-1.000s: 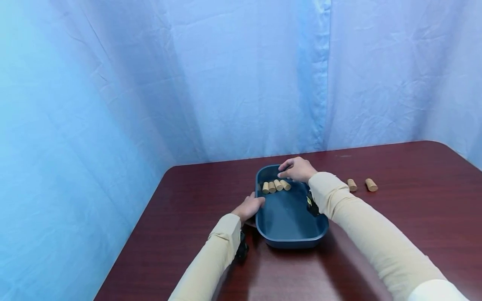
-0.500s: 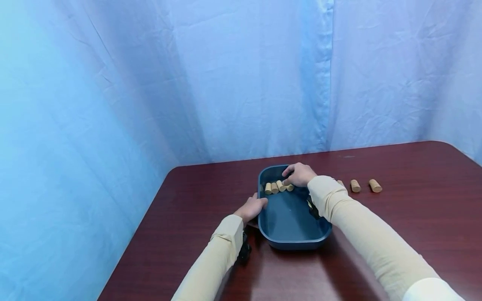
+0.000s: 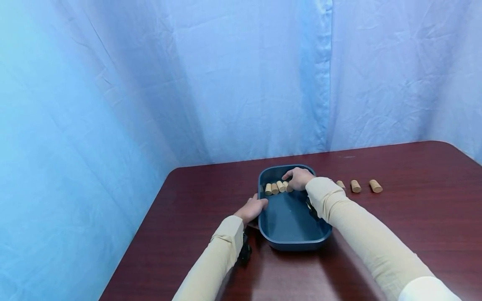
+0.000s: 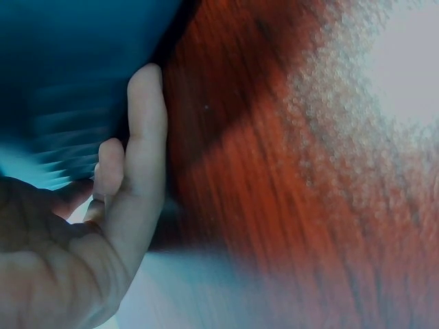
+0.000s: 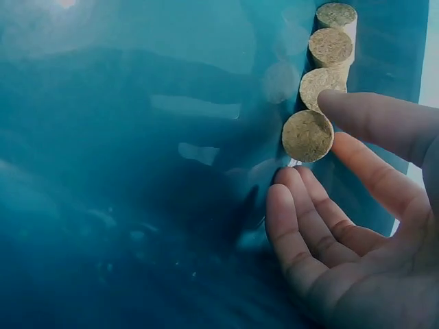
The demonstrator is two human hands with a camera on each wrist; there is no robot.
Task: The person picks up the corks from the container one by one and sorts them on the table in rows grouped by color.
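Several tapered cork stoppers [image 3: 275, 189] lie side by side in a row across the far part of a dark blue, round-cornered tray [image 3: 297, 243]. My right hand [image 3: 300, 179] reaches into the tray at the row's right end. In the right wrist view, its thumb and index finger pinch the end cork stopper [image 5: 308, 136], while the other fingers curl below it. My left hand [image 3: 251, 209] grips the tray's left side, thumb over the rim; in the left wrist view its fingers [image 4: 145, 130] lie along the outer wall near the tabletop.
Three more cork stoppers [image 3: 355, 186] lie on the dark red wooden table [image 3: 406, 209] right of the tray, the nearest one partly behind the right sleeve [image 3: 331, 196]. Light blue curtains [image 3: 241, 83] hang behind and left of the table.
My right hand has come down onto the end cork stopper, which has turned from slanted to closer in line with the others. The left hand keeps its grip on the tray.
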